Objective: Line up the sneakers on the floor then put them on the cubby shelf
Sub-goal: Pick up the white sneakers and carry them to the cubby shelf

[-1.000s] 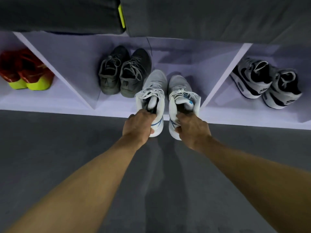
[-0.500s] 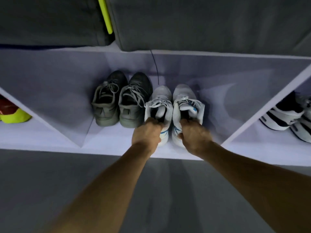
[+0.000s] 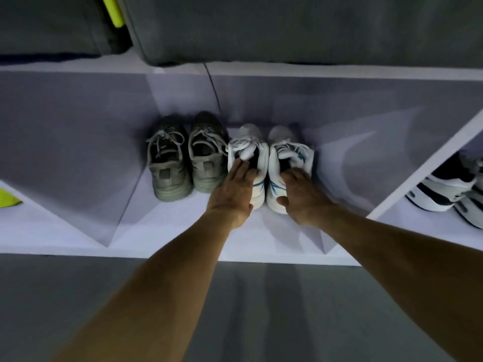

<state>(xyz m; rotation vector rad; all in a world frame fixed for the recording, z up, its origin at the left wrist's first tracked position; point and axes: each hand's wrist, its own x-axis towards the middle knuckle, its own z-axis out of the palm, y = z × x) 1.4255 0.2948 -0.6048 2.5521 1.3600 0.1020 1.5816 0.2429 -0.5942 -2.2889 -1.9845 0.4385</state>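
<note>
- Two white sneakers with blue side markings sit side by side in the middle compartment of the cubby shelf (image 3: 183, 239), toes pointing to the far wall, heels toward me.
- My left hand (image 3: 234, 190) lies over the heel and collar of the left white sneaker (image 3: 248, 150); the fingers look fairly straight, reaching over the collar toward the shoe's opening, and I see no clamp around it.
- My right hand (image 3: 303, 194) rests on the heel of the right white sneaker (image 3: 287, 147); its fingers spread loosely over the collar and the thumb lies against the heel near the sole. It reads as relaxed contact, not a pinch.
- The two white shoes touch or nearly touch along their inner sides; I cannot tell which.
- Just to their left, in the same compartment, stands a pair of grey sneakers (image 3: 187, 158), also toes to the far wall. The right grey shoe is just beside the left white one.
- In the compartment to the right, past a slanted divider (image 3: 428, 163), I see a white and black pair (image 3: 449, 192), partly cut off by the frame edge.
- At the far left edge a yellow-green scrap of shoe (image 3: 7, 198) shows in another compartment.
- Grey cushions (image 3: 287, 27) lie on top of the shelf, and grey floor (image 3: 78, 296) spreads under my forearms.
</note>
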